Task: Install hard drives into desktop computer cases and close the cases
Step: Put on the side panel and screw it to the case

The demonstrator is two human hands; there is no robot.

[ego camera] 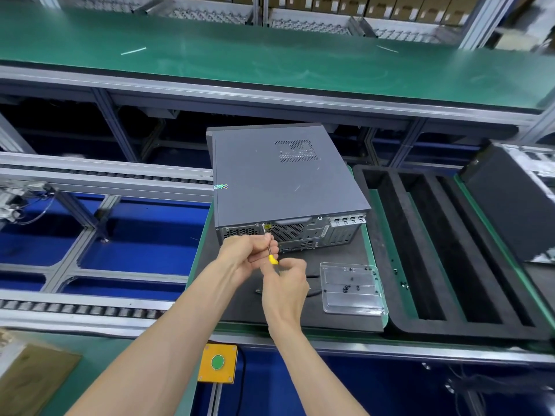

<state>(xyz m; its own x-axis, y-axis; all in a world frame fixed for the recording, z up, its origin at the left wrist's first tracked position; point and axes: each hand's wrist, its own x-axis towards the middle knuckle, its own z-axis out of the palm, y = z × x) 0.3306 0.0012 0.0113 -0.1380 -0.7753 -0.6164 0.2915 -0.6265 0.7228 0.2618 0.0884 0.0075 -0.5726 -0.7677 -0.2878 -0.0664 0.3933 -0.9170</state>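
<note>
A grey desktop computer case [270, 178] lies flat on a black mat [210, 298], its cover on and its rear panel facing me. A screwdriver [271, 254] with a yellow handle points up at the top edge of that rear panel. My left hand [246, 253] pinches the metal shaft just below the tip. My right hand [285, 291] grips the yellow handle from below. No hard drive is visible.
A clear plastic tray [353, 288] holding several small black screws sits right of my hands. A black foam insert [444, 250] with long slots lies further right, beside another black case [510, 202]. A yellow box with a green button [218, 363] is at the bench's front edge. Roller conveyor rails [90, 175] run left.
</note>
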